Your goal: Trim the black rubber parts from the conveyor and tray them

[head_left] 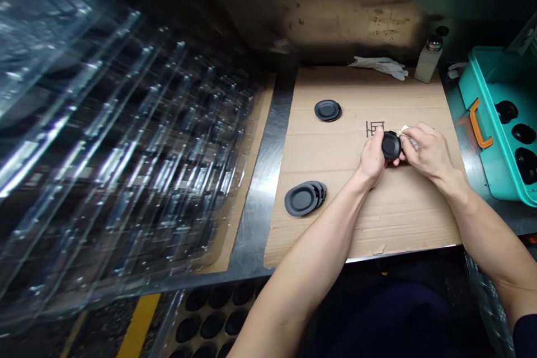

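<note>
Blurred clear plastic trays (138,151) fill the left; next comes the metal counter (260,196), then a cardboard sheet (403,218) bearing a near stack of black ovals (301,200) and, farther back, a smaller stack (327,109). Over the sheet's right half, the left hand (371,158) has its fingers pinching the edge of a black round piece (391,145); a steady rim hold that leaves the face free seems best. The piece looks matte and smooth, an inner circle set within its rim. At its right edge, the right hand (430,151) has its fingers pinching a small pale item (403,130), unidentifiable; light, controlled contact should spare the surface. Farthest right is a teal bin (489,162).
</note>
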A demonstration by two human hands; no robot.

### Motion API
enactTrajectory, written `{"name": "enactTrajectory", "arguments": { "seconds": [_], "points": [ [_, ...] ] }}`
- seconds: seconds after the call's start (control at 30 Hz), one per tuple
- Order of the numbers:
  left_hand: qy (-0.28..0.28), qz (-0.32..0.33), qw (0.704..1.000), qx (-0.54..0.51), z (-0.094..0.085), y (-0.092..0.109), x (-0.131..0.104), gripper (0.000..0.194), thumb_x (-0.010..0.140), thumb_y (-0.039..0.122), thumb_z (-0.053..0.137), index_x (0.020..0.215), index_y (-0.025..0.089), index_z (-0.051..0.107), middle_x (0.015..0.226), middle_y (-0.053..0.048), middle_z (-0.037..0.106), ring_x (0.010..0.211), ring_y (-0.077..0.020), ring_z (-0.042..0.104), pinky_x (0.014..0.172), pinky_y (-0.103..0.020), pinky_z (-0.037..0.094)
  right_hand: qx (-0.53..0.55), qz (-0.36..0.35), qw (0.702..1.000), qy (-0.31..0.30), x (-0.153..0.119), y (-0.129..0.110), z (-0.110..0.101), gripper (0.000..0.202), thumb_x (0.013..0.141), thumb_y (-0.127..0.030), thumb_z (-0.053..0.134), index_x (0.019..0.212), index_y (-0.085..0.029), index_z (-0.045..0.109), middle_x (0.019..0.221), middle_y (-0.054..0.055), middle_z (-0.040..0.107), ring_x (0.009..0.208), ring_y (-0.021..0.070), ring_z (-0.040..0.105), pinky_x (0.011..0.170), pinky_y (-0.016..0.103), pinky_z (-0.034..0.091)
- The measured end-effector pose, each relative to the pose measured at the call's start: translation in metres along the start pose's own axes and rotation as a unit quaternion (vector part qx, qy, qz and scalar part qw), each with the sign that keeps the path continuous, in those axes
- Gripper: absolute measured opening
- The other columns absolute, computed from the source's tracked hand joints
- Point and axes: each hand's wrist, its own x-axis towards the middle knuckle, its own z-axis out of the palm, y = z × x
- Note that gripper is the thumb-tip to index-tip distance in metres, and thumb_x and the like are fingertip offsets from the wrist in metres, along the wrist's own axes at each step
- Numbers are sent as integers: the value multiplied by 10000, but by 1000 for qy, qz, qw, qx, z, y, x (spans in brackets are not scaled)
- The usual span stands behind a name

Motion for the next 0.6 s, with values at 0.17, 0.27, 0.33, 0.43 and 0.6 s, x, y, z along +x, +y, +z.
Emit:
{"name": "enactTrajectory", "arguments": {
  "seconds": [0.17,0.27,0.33,0.43,0.6],
  "points": [
    [-18,-85,982,-170,-7,19,2,574,1096,515,326,1066,107,728,1053,-174,795,798,-195,737,605,-271,517,2,84,993,79,2,26,-17,315,1023,-382,549,1091,-198,795,1036,107,741,967,246,684,870,363,524],
    [-3,-114,961,-252,-11,30,1,563,1107,427,283,1118,84,728,1155,-201,776,872,-211,741,629,-266,529,-43,132,989,50,4,44,-23,305,983,-375,574,1050,-183,801,1014,127,761,940,288,687,878,408,518],
    [14,-130,948,-289,-12,35,0,559,1110,402,274,1164,69,719,1190,-212,766,916,-223,747,649,-263,544,-43,146,987,47,5,48,-25,299,965,-383,591,1065,-179,786,1031,132,771,927,297,689,864,411,513],
    [36,-141,941,-306,-10,36,0,527,1109,396,309,1234,67,701,1257,-216,748,1061,-265,750,730,-285,581,-9,137,988,67,6,37,-22,280,964,-414,614,1030,-186,762,988,117,768,891,280,684,836,391,507],
    [20,-112,951,-289,4,25,-3,441,1122,349,346,1159,120,721,1214,-137,773,1273,-260,694,1049,-380,570,51,46,996,55,2,-6,5,272,1020,-390,562,1018,-208,763,972,91,713,887,234,648,808,348,492]
  ]
}}
